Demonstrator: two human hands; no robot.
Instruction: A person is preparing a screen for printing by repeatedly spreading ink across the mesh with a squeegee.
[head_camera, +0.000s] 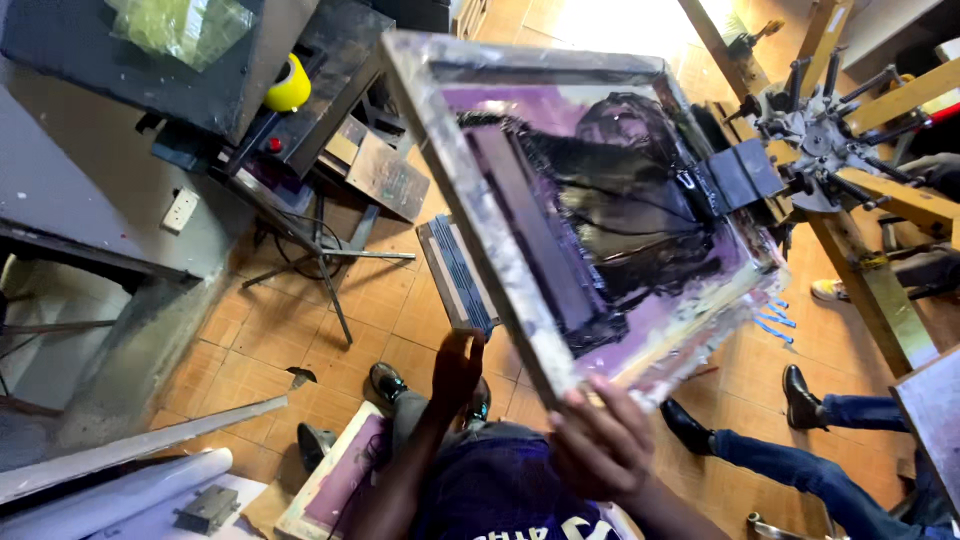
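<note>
above the tiled floor (330, 330), the screen frame (470, 190) is tilted up on its press arm (740, 175), mesh facing the camera. the right hand (600, 445) has its fingers curled over the near lower edge of the frame, gripping it. the left hand (457, 365) reaches up beside that same edge; it seems to touch the underside, but whether it is closed on anything i cannot tell. a squeegee (530, 235) lies along the mesh on the inside, with thick black ink (640, 220) smeared across the purple stencil area, so by the look of it ink has been pulled already and the frame is raised off whatever sits below. that lower board is hidden behind the frame. a second frame (335, 480) lies on the floor near the feet, and another person's legs (830, 465) stand at the right.
</note>
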